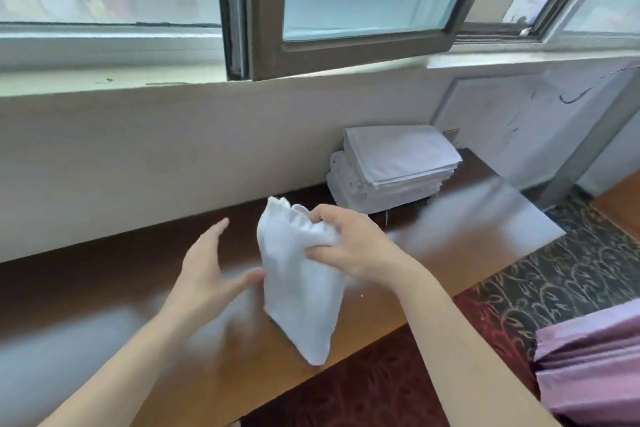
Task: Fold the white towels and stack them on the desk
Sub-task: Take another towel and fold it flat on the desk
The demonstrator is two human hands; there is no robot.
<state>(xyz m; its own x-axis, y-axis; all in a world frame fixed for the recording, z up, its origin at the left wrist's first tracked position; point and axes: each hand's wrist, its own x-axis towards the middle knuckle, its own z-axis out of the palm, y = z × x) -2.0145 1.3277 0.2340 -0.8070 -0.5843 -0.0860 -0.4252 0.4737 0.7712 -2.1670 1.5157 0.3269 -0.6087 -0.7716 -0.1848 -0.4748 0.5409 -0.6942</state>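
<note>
A folded white towel [299,291] hangs upright over the brown desk [104,288], its lower end near the desk's front edge. My right hand [349,246] grips the towel's bunched upper edge from the right. My left hand [207,267] is just left of the towel with its fingers straight and spread, the thumb close to the cloth; whether it touches is blurred. A stack of folded white towels [391,166] sits at the desk's far right, against the wall.
A white wall and window sill [138,87] run along the desk's back edge. An open window frame [346,52] juts out above. Patterned carpet [554,288] lies to the right, and pink folded fabric [588,364] sits at the lower right.
</note>
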